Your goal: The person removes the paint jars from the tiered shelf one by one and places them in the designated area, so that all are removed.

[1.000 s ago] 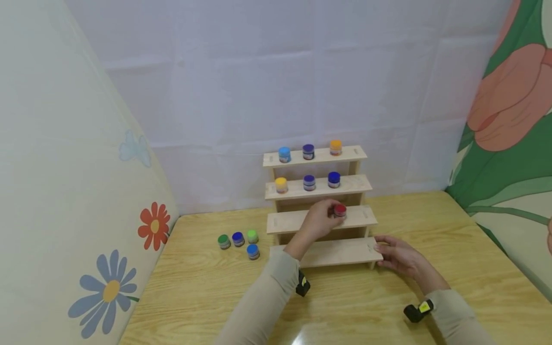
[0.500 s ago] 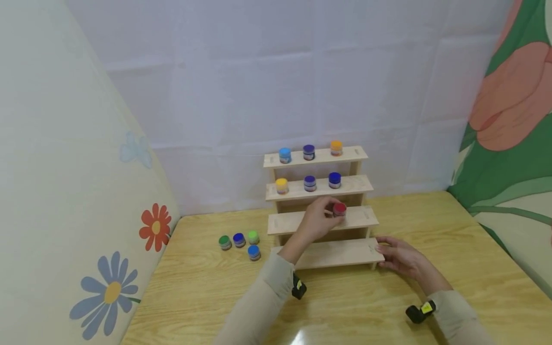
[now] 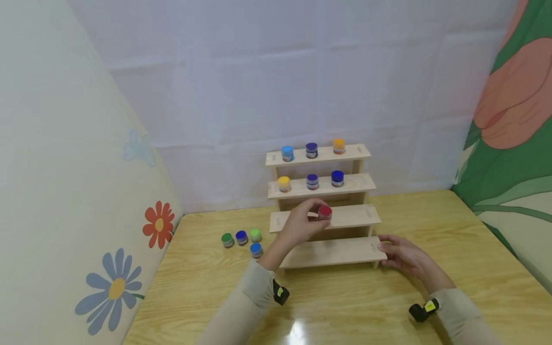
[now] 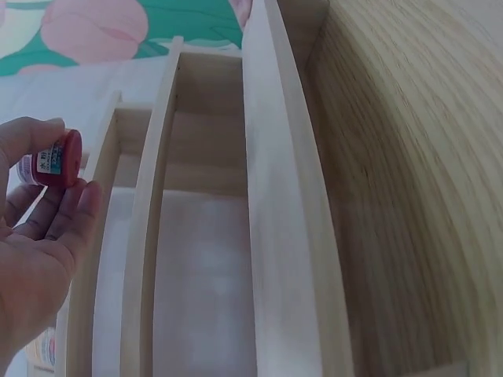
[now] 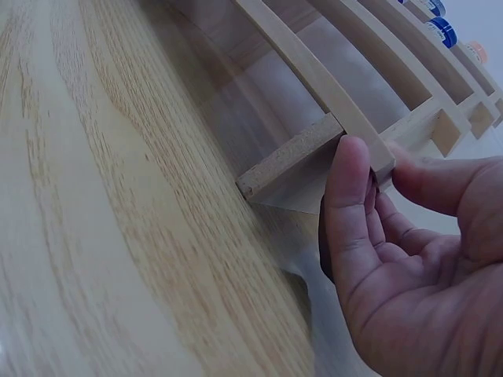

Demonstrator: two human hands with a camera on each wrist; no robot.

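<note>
My left hand (image 3: 300,223) pinches a small red-lidded paint jar (image 3: 325,213) between thumb and fingers. In the head view the jar overlaps the second-lowest step of a pale wooden tiered display stand (image 3: 332,252). The left wrist view shows the label on the side of the red jar (image 4: 52,161), which is tilted. My right hand (image 3: 404,258) grips the right end of the stand's lowest step. In the right wrist view, the thumb and a finger of this right hand (image 5: 416,259) lie on either side of the board's corner.
Jars in light blue, purple and orange (image 3: 339,146) stand on the top step. Below them are a yellow jar (image 3: 284,184) and two blue-purple ones. Several more jars, including a green one (image 3: 227,240), stand on the wood-grain table (image 3: 189,292) left of the stand. A white cloth (image 3: 241,96) hangs behind.
My left hand has moved left with the red-lidded jar, from near the right part of the second-lowest step towards its middle. The right hand keeps its grip on the stand.
</note>
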